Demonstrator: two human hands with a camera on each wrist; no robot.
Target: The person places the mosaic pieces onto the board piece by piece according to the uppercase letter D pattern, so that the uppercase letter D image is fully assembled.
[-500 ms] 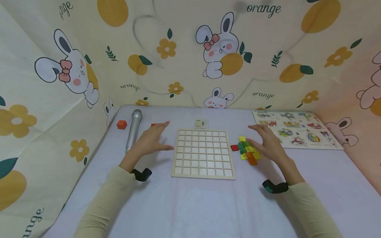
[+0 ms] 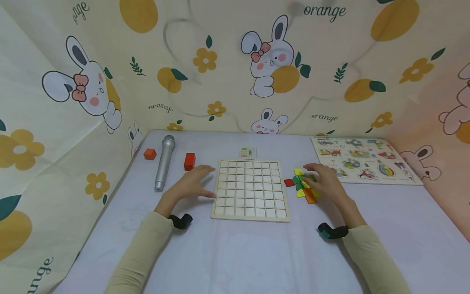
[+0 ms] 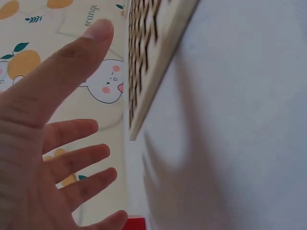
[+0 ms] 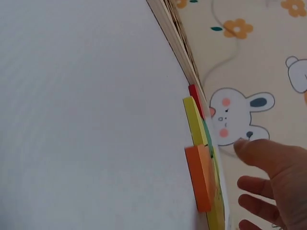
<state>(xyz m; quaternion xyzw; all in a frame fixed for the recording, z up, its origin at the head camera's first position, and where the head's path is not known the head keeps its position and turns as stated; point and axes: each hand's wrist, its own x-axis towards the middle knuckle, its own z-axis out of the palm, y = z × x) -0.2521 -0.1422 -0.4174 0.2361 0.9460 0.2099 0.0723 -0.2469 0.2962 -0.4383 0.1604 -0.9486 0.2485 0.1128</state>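
Observation:
A square wooden grid board [image 2: 251,216] with rows of pale cells lies flat in the middle of the table. At its left edge is my left hand [image 2: 189,183], thumb and fingers spread apart with nothing between them; the left wrist view shows the same spread beside the board's rim [image 3: 163,67]. To the right of the board lies a cluster of small tiles: yellow, green, a red tile [image 2: 289,182] and an orange tile [image 2: 310,196]. Over the right side of this cluster hovers my right hand [image 2: 327,183], fingers loosely bent and holding nothing, hiding some tiles.
A red block [image 2: 189,161] stands beyond my left hand. Farther left are a silver microphone [image 2: 165,163] and an orange-red cube [image 2: 149,154]. Behind the board lies a small patterned card [image 2: 247,152]. A picture puzzle board [image 2: 367,163] occupies the back right, before the printed cloth wall.
Both hands have come lower and nearer the front, the left also slightly rightward. The red block behind the left hand now shows fully. Board and tiles look unmoved.

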